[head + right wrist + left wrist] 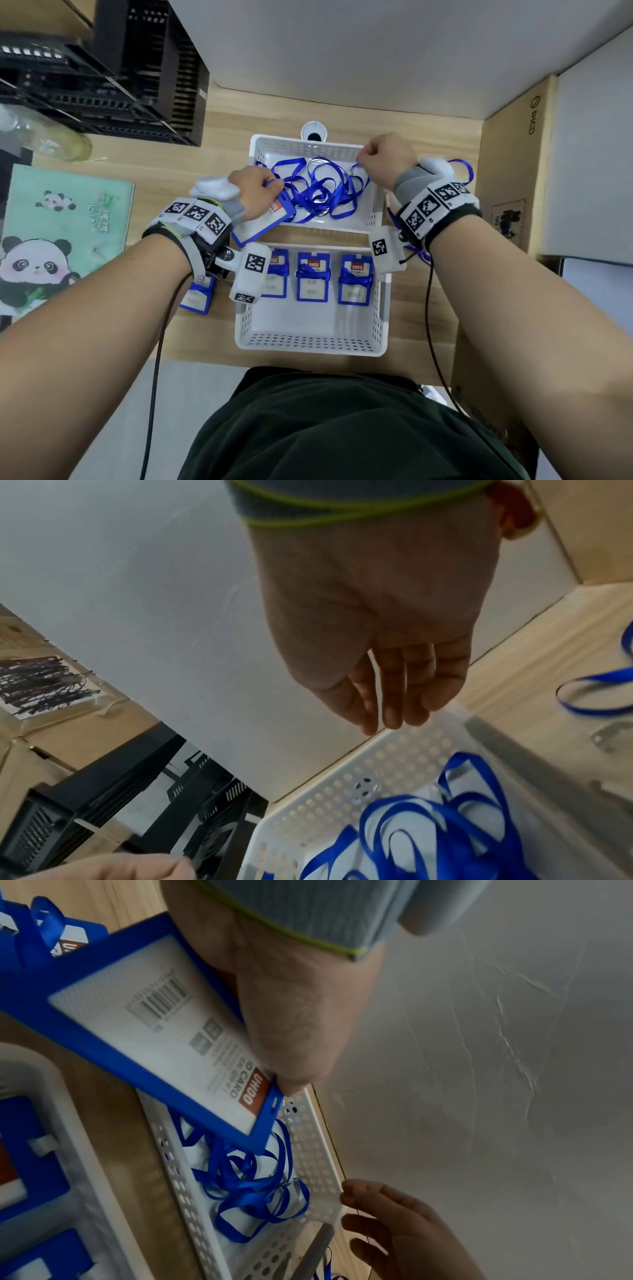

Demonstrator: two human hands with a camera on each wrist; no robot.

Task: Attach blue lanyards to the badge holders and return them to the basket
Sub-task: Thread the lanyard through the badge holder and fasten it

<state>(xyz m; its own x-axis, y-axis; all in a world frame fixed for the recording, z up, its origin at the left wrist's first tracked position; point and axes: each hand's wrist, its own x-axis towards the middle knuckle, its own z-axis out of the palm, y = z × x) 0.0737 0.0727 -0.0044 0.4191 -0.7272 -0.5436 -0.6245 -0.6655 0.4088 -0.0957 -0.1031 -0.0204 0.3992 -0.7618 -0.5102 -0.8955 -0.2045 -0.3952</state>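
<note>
My left hand [253, 192] pinches the top edge of a blue badge holder [263, 222] with a white UHOO card, tilted over the near left corner of the far white basket [308, 140]. In the left wrist view the holder [154, 1031] hangs above the tangled blue lanyards [246, 1183]. That tangle [322, 192] fills the far basket. My right hand [387, 161] hovers over the basket's far right corner; its fingers [387, 696] hang relaxed and hold nothing. The near basket [308, 346] holds three badge holders [313, 277] with lanyards wrapped on them.
One badge holder [198, 298] lies on the table left of the near basket. A loose blue lanyard [462, 171] lies right of the far basket. A panda booklet [61, 233] sits left, black crates [120, 68] far left, a cardboard box [507, 171] right.
</note>
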